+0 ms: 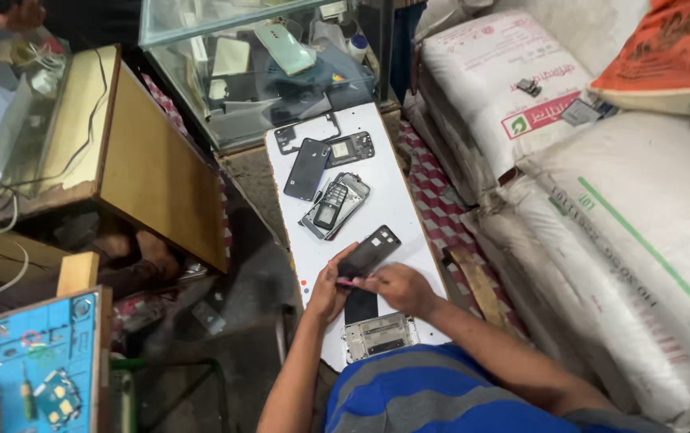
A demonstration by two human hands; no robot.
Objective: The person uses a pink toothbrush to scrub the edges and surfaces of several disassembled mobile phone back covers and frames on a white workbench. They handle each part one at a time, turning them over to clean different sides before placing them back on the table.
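Just below frame centre, the left hand (327,290) clamps the near end of a black phone back cover (369,252), bracing it on the white board (397,204). The right hand (397,287) pinches a small pink pry tool (348,282) against its edge. A bare phone frame (377,335) lies below.

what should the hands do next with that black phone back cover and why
Probably slide the pink pry tool further along the edge of the black phone back cover. The left hand steadies the cover's lower end and the right hand pinches the tool at that edge, above the opened phone frame on the white board.
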